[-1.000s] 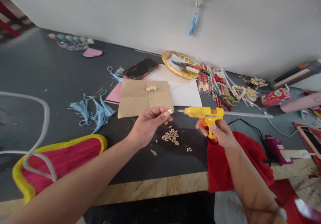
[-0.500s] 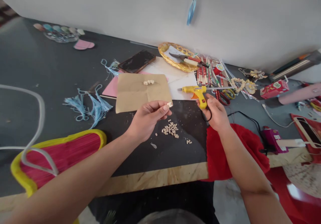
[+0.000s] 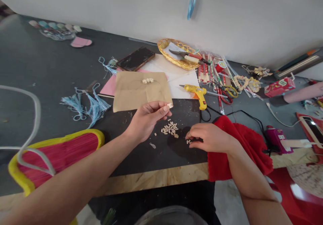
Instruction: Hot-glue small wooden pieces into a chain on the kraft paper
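Observation:
Between thumb and fingertips, my left hand (image 3: 149, 119) pinches a small cream piece (image 3: 170, 106) above the dark table. My right hand (image 3: 208, 137) is lowered to the table with thumb and fingers apart, over a few small beige bits (image 3: 188, 141). Left of it lies a pile of short beige pieces (image 3: 170, 129). A yellow glue gun (image 3: 198, 94) rests on white paper, its nozzle pointing left. On the brown paper sheet (image 3: 131, 95) sits a short row of cream pieces (image 3: 147, 80).
Blue tassels (image 3: 94, 109) and a pink-and-yellow piece (image 3: 63, 151) lie at left. Behind are a phone (image 3: 136, 59) and a wicker basket (image 3: 176, 65) with pliers. Scissors (image 3: 227, 97), wrapped sticks and a red cloth (image 3: 244, 147) are at right.
My right hand has let go of the glue gun, which now lies on the paper, and has moved down to the small bits. My left hand still pinches the cream piece.

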Demonstrator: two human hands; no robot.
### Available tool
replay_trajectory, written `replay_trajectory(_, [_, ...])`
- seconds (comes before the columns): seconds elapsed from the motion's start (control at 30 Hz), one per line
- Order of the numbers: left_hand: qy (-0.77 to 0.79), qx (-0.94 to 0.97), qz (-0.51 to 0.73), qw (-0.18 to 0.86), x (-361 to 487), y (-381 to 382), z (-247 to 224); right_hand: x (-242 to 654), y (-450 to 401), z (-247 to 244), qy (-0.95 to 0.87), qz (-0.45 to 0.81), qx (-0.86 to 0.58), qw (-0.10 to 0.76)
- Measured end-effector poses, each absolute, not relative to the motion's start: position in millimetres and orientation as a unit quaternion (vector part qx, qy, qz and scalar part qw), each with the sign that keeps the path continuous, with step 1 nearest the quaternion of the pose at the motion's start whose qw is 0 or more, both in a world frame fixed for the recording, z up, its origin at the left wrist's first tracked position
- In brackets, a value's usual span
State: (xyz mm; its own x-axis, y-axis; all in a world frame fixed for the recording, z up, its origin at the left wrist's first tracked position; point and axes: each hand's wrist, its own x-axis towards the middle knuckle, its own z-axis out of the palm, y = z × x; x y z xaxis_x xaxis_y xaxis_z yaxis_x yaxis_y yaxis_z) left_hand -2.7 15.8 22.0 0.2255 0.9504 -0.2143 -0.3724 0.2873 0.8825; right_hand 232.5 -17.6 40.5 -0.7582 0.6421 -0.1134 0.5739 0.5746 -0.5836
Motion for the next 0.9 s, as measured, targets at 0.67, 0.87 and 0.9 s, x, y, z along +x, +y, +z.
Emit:
replay_trajectory(0.67, [0.393, 0.473, 0.332, 0.715, 2.0, -0.1, 21.1, 217.2, -17.2, 26.2, -0.812, 0.202, -0.392, 0.382])
replay_trajectory(0.87, [0.368, 0.491, 0.307, 0.727, 7.6, -6.0, 22.6, 206.7, -24.4, 27.0, -0.802, 0.183, -0.345, 0.452])
replay_trajectory(0.9, [0.365, 0.487, 0.307, 0.732, 8.3, -6.7, 23.0, 205.8, -25.0, 26.1, -0.803, 0.187, -0.341, 0.452])
